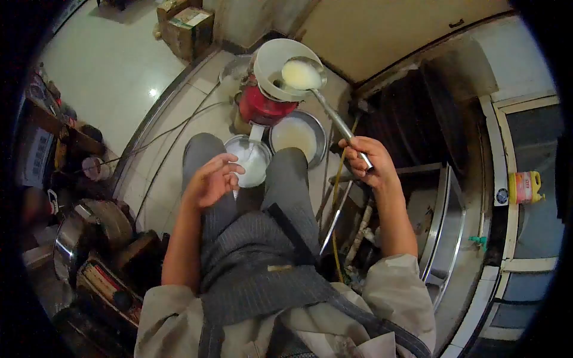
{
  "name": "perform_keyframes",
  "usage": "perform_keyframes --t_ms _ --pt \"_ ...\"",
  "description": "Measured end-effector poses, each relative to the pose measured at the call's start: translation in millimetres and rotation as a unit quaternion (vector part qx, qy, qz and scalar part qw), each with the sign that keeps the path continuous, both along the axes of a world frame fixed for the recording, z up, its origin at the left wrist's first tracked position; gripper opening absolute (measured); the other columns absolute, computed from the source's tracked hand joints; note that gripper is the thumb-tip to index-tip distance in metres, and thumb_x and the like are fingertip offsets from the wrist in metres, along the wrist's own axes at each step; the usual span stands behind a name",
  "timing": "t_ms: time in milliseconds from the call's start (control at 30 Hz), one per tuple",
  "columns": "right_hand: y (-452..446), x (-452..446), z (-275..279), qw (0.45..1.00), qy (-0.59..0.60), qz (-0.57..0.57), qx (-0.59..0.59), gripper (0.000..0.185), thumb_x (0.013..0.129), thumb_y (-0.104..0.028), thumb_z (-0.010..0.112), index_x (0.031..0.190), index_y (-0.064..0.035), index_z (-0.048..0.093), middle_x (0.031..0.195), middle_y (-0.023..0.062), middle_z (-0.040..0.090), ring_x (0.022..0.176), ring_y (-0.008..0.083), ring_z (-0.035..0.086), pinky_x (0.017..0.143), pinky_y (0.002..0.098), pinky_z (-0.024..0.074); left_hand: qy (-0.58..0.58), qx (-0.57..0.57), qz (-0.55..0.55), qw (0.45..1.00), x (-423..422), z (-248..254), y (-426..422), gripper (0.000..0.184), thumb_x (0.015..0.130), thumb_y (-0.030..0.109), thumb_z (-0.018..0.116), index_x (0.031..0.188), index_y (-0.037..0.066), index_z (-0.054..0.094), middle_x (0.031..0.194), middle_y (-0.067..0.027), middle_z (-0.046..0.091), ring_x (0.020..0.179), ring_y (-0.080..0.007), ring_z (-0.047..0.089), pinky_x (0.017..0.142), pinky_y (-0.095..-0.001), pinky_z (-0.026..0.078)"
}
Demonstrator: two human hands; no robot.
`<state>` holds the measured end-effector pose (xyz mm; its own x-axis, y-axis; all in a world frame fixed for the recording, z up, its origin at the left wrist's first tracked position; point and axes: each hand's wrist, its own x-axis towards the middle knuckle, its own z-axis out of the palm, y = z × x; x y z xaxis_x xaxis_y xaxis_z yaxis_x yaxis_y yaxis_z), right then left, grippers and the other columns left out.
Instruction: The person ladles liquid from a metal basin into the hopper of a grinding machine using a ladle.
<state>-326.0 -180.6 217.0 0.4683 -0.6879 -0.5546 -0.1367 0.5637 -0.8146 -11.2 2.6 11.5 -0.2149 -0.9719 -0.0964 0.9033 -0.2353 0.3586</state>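
My right hand [368, 160] is closed round the handle of a metal ladle [334, 113]. The ladle's bowl holds a pale yellowish liquid [300, 75] and is over the wide white hopper [271, 59] of a red machine [262, 106]. My left hand [216, 178] hovers above my thigh, fingers loosely bent and apart, with nothing visible in it. Between my knees stands a metal pot [267, 179] with white, foamy contents, below the machine's pale spout [256, 132]. Beside it, a metal basin [324, 143] contains cream-coloured liquid, partly hidden by my knee.
Cardboard boxes [190, 31] stand at the far wall. A cable [179, 124] crosses the tiled floor on the left. Cluttered metal pots [74, 235] lie at left. A metal sink-like unit [444, 221] and a yellow jug [525, 187] are at right.
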Motion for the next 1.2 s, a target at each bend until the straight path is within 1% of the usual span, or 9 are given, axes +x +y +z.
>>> perform_keyframes --t_ms 200,367,400,533,633,700,800,900,1200 --pt "5 5 1 0.999 0.034 -0.007 -0.010 0.025 0.095 -0.018 0.056 0.101 0.0056 0.058 0.064 0.0014 0.055 0.042 0.0051 0.045 0.035 0.0219 0.0358 -0.006 -0.008 0.001 1.000 1 0 1 0.038 0.096 0.030 0.054 0.125 0.006 0.051 0.113 -0.0188 0.062 0.081 -0.0223 0.063 0.080 -0.0390 0.052" --pt "3 3 -2 0.999 0.039 -0.007 -0.019 0.024 0.095 -0.018 0.056 0.101 0.0051 0.058 0.064 0.0000 0.055 0.042 0.0051 0.045 0.035 0.0222 0.0357 -0.015 -0.010 -0.004 1.000 2 1 1 0.038 0.097 0.031 0.051 0.125 0.005 0.050 0.113 -0.0180 0.062 0.082 -0.0216 0.062 0.080 -0.0382 0.051" --pt "6 6 1 0.997 0.054 -0.004 -0.046 0.025 0.095 -0.019 0.056 0.101 0.0050 0.058 0.064 -0.0006 0.055 0.043 0.0046 0.045 0.035 0.0219 0.0347 -0.013 -0.005 -0.006 1.000 1 1 2 0.038 0.097 0.031 0.051 0.125 0.005 0.050 0.113 -0.0180 0.062 0.082 -0.0216 0.062 0.080 -0.0382 0.051" --pt "6 5 2 0.997 0.068 -0.013 -0.039 0.026 0.095 -0.020 0.056 0.103 0.0048 0.059 0.065 -0.0011 0.055 0.043 0.0042 0.045 0.036 0.0211 0.0329 -0.021 -0.001 0.007 1.000 1 1 1 0.038 0.097 0.031 0.051 0.126 0.005 0.049 0.113 -0.0186 0.061 0.082 -0.0215 0.062 0.080 -0.0375 0.051" --pt "7 6 1 0.997 0.060 -0.006 -0.050 0.026 0.095 -0.020 0.056 0.102 0.0044 0.059 0.065 -0.0011 0.055 0.043 0.0042 0.044 0.036 0.0213 0.0331 -0.023 0.007 0.007 1.000 1 7 3 0.038 0.098 0.029 0.051 0.126 0.004 0.048 0.112 -0.0190 0.061 0.082 -0.0211 0.062 0.080 -0.0361 0.051" --pt "5 3 -3 0.997 0.057 -0.003 -0.050 0.026 0.095 -0.020 0.056 0.102 0.0042 0.059 0.065 -0.0009 0.055 0.042 0.0042 0.043 0.036 0.0213 0.0332 -0.010 -0.008 -0.004 1.000 2 6 2 0.036 0.098 0.028 0.052 0.125 0.004 0.049 0.112 -0.0184 0.061 0.082 -0.0206 0.062 0.080 -0.0360 0.051" --pt "6 4 -3 0.998 0.047 -0.012 -0.047 0.025 0.095 -0.020 0.056 0.102 0.0039 0.058 0.065 -0.0003 0.055 0.043 0.0043 0.044 0.035 0.0212 0.0334 -0.019 -0.002 -0.002 1.000 2 8 2 0.036 0.097 0.028 0.052 0.125 0.004 0.049 0.111 -0.0181 0.061 0.081 -0.0206 0.062 0.079 -0.0363 0.052" --pt "3 1 -7 0.998 0.038 0.003 -0.048 0.026 0.095 -0.021 0.056 0.103 0.0042 0.058 0.065 -0.0003 0.055 0.043 0.0046 0.045 0.036 0.0214 0.0337 -0.013 -0.006 -0.006 1.000 3 4 1 0.036 0.097 0.028 0.053 0.124 0.005 0.050 0.111 -0.0180 0.061 0.081 -0.0209 0.062 0.078 -0.0366 0.052" --pt "6 6 -4 0.997 0.055 -0.022 -0.041 0.023 0.094 -0.019 0.058 0.101 0.0033 0.057 0.065 0.0001 0.056 0.042 0.0046 0.045 0.035 0.0212 0.0342 -0.011 0.001 -0.008 1.000 2 0 -2 0.036 0.096 0.029 0.055 0.122 0.005 0.051 0.110 -0.0194 0.061 0.081 -0.0220 0.062 0.078 -0.0379 0.052"
